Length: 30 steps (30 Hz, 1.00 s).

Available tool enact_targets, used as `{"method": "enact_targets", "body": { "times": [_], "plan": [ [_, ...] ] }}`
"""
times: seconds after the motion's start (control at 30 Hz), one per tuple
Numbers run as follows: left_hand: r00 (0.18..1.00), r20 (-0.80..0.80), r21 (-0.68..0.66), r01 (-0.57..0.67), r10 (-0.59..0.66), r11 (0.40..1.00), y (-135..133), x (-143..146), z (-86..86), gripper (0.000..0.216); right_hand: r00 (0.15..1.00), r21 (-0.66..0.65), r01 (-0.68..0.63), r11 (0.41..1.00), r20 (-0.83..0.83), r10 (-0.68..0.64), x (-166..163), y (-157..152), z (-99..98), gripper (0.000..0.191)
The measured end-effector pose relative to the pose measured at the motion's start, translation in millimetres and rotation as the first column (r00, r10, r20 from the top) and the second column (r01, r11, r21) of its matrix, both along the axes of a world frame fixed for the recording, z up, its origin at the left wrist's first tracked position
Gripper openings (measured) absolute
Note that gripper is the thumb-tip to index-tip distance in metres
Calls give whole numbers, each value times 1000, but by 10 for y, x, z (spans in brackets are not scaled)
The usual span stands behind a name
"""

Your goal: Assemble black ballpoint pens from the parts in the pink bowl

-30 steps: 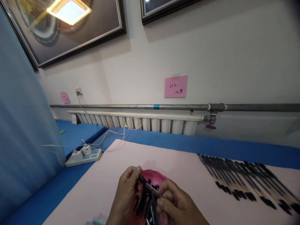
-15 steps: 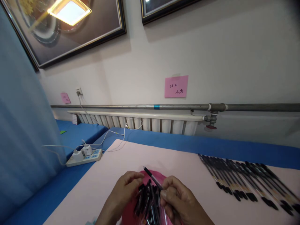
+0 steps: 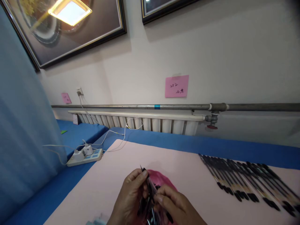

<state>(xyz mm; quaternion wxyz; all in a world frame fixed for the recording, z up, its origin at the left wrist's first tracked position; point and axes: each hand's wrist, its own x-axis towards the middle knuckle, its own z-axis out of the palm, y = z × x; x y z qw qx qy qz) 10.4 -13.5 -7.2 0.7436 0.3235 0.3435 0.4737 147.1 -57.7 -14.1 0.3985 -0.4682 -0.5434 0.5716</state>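
At the bottom middle my left hand [image 3: 130, 198] and my right hand [image 3: 177, 207] are closed together round a bunch of black pens [image 3: 148, 203]. One pen tip sticks up past my left fingertips. The pens stand in a pink container [image 3: 161, 180] whose rim shows just behind my fingers. Both hands rest over a pale pink sheet [image 3: 112, 181] that covers the blue table [image 3: 164, 142]. To the right, a row of several black pens [image 3: 246, 181] lies side by side on the sheet.
A white power strip [image 3: 84, 156] with plugged chargers and white cables lies on the blue cloth at left. A white radiator [image 3: 140, 122] and a grey pipe [image 3: 257, 107] run along the wall. A blue partition [image 3: 21, 125] stands at left. Something pale lies at the bottom edge.
A pen held up between my hands half a second ago has come down into the bunch, and my left fingers have closed back round the pens.
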Motion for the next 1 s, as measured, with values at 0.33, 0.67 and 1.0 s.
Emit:
{"method": "enact_targets", "body": {
  "times": [0.33,0.67,1.0],
  "plan": [
    [939,-159,58,-301,307,952,236,-406,31,37,996,-50,17,999,92,-13,13,-13,57,18],
    [671,-740,181,137,43,974,127,-312,-6,30,965,-168,197,966,-140,-221,91,82,-9,24],
    [659,-752,311,347,6,885,-148,87,-45,24,893,-147,276,950,-327,-310,94,129,-79,21]
  ]
}}
